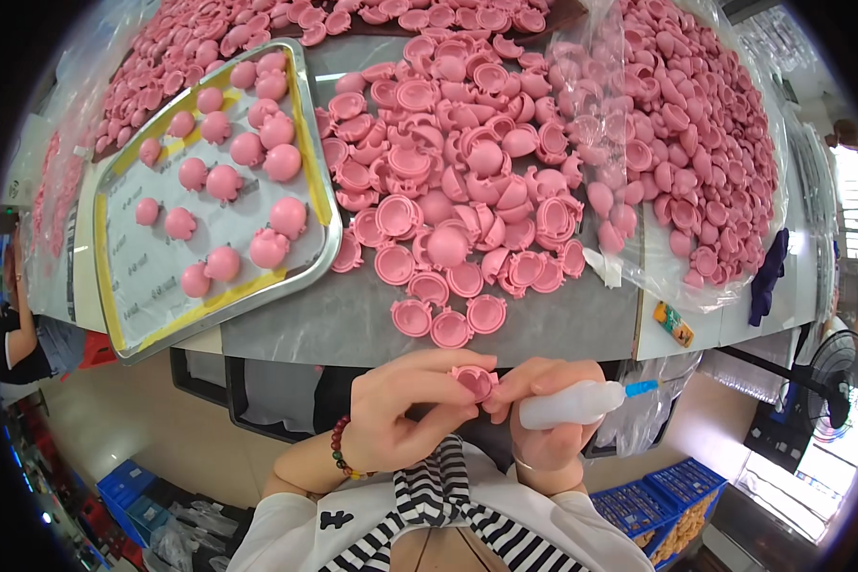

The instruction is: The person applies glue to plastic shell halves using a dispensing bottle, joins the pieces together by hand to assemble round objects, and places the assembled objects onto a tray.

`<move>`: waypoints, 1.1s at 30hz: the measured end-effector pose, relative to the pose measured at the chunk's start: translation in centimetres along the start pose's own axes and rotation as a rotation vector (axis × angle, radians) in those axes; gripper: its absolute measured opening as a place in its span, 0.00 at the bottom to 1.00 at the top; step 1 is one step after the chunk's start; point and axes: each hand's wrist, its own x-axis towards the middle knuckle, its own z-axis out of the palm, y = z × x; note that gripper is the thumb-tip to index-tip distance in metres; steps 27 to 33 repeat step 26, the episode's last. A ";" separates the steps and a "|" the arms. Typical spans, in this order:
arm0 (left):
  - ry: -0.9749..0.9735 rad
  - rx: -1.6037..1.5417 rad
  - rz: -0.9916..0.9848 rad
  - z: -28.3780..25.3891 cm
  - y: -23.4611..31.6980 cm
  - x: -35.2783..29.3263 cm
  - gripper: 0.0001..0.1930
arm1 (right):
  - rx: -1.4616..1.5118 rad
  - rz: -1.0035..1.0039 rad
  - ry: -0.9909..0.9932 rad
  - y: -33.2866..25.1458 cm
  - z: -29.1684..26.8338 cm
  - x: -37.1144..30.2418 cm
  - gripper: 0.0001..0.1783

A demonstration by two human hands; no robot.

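Observation:
In front of my body, just off the table's near edge, my left hand (391, 405) pinches a small pink plastic half shell (475, 382) between thumb and fingers. Its hollow side shows, with small tabs on the rim. My right hand (551, 448) is closed around a white squeeze bottle (564, 405) with a blue nozzle tip (642, 388) pointing right. The thumb and forefinger of that hand also meet the shell's right edge. Beyond my hands, several loose half shells (451, 327) lie hollow side up at the front of a large pink pile (448, 191).
A metal tray (332, 224) edged with yellow tape stands at left, holding closed pink balls (222, 182). More shells fill a clear plastic bag (696, 143) at right. A yellow-green lighter-like item (673, 324) lies near the right edge. Blue crates (663, 500) and a fan (834, 386) stand beyond.

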 end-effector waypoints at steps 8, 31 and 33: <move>-0.225 -0.441 -0.196 -1.1 -0.9 -0.2 0.28 | -0.112 0.023 0.147 -0.6 0.7 0.3 0.26; 0.104 -0.721 -0.478 0.1 0.3 -0.6 0.23 | -0.017 -0.254 0.333 -0.7 -0.4 0.4 0.23; 0.104 -0.721 -0.478 0.1 0.3 -0.6 0.23 | -0.017 -0.254 0.333 -0.7 -0.4 0.4 0.23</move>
